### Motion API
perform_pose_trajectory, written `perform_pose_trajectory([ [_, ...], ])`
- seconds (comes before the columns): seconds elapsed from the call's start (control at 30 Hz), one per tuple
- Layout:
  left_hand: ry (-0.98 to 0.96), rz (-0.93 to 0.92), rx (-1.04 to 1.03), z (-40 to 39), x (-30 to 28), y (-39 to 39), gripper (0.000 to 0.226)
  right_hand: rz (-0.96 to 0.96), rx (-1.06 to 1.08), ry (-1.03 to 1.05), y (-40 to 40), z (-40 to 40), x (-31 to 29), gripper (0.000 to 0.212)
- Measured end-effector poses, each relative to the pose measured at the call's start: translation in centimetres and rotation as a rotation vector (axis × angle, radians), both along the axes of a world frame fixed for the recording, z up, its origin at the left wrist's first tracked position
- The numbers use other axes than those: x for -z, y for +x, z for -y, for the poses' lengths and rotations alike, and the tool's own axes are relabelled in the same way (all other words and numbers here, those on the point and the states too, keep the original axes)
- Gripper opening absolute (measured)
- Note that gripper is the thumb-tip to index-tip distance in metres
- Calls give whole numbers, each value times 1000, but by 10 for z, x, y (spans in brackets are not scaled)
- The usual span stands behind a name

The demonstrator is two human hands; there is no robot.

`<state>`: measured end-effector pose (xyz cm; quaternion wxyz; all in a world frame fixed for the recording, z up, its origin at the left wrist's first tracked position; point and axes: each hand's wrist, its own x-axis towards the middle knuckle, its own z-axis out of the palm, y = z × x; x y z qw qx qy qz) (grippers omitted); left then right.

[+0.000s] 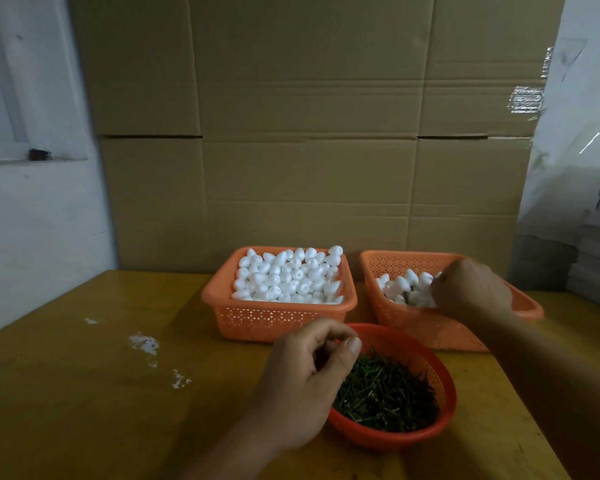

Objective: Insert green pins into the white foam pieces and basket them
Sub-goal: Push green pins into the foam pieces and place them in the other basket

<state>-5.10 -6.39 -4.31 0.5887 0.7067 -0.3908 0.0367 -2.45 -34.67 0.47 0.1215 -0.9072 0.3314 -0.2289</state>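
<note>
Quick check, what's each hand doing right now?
Left hand: over the pin bowl, fingers curled, pinch looks empty.
Right hand: in the right basket among foam pieces; grip cannot be told.

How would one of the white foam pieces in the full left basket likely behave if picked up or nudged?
The foam pieces look like moulded foam, so probably very light and easily dented. Their rounded, egg-like shape suggests they would roll. Heaped to the basket rim, top ones might spill.
</note>
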Motion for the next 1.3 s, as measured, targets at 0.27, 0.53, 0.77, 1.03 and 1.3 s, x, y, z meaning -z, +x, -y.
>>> perform_pose_trajectory([
  [0.27,2,33,-23,1,2,0,29,264,-245,-64,-43,-45,-3,29],
  [0.53,55,84,-139,-5,-3,6,24,336,-465,-141,-89,-103,26,20],
  [0.77,227,120,-398,-11,-35,74,15,315,-520,-153,-92,-104,40,19],
  [1.03,547,-150,-509,-14,-64,176,16,394,-591,-148,-100,-113,34,14],
  [1.3,1395,116,-464,-2,-57,197,47,364,-605,-113,-97,-110,34,14],
])
